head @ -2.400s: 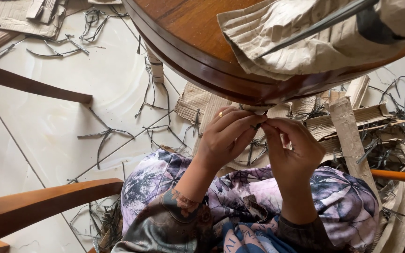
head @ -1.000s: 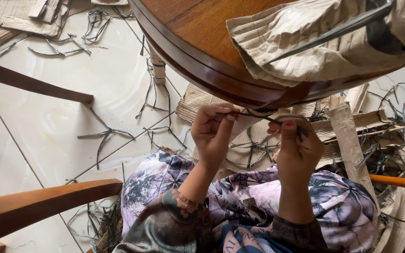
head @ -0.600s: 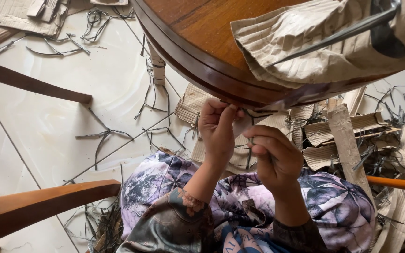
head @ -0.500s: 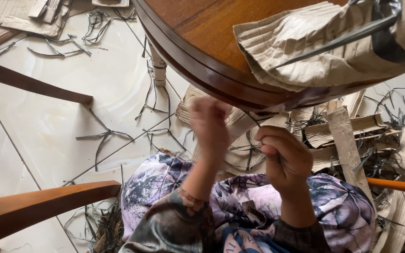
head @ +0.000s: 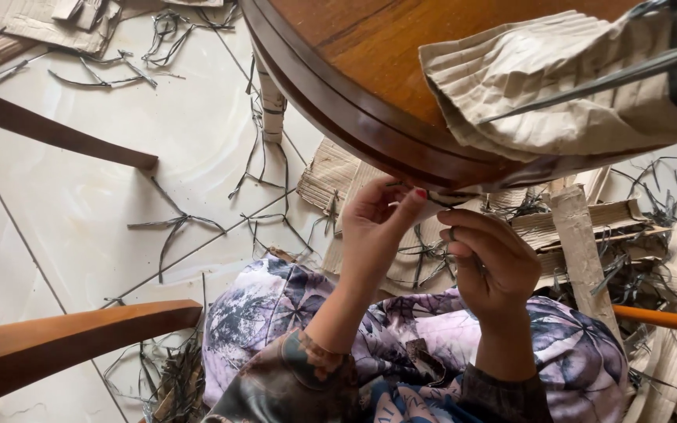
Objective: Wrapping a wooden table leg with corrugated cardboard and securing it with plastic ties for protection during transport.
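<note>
Strip [head: 432, 200] pinched by left hand [head: 378, 227] and right hand [head: 495, 262], under table rim [head: 331, 102].

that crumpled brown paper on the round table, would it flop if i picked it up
Probably floppy: the crumpled paper droops over the table edge. Likely light, being thin and pleated. Its ribbed, creased surface suggests it isn't slippery.

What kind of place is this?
Probably a home room used as a craft workspace: a round wooden table, a pale tiled floor littered with dark strips and cardboard scraps, and a wooden chair arm. Both hands work a thin strip.
</note>
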